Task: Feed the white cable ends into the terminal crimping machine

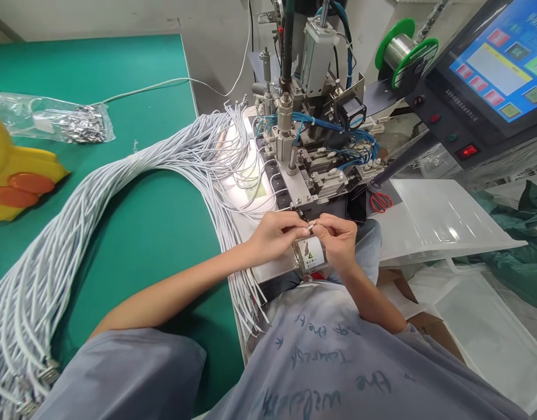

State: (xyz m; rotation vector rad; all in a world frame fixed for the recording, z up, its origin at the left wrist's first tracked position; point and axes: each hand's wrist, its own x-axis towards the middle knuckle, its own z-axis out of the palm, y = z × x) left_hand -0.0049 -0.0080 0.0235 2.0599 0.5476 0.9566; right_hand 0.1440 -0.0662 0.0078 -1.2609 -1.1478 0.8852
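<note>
In front of my body my left hand point(281, 234) and my right hand point(337, 238) meet, fingertips pinched on the end of a white cable point(311, 226). Its tip between them is too small to make out in detail. Just beyond the hands stands a machine point(295, 151) with metal cylinders and blue air tubes. Several white cables lie in its black holders point(272, 175). A small clear box with a white label point(312, 253) sits under my hands. To the left a thick bundle of white cables point(119, 175) runs across the green table, loose ends hanging near my left forearm.
On the green table point(97, 70) lie a plastic bag of small metal parts point(87, 123) and a yellow toy-like object point(23, 169). Right of the machine are red-handled scissors point(381, 202), a solder wire spool point(404, 52), a touch screen point(505, 64) and a white tray point(447, 216).
</note>
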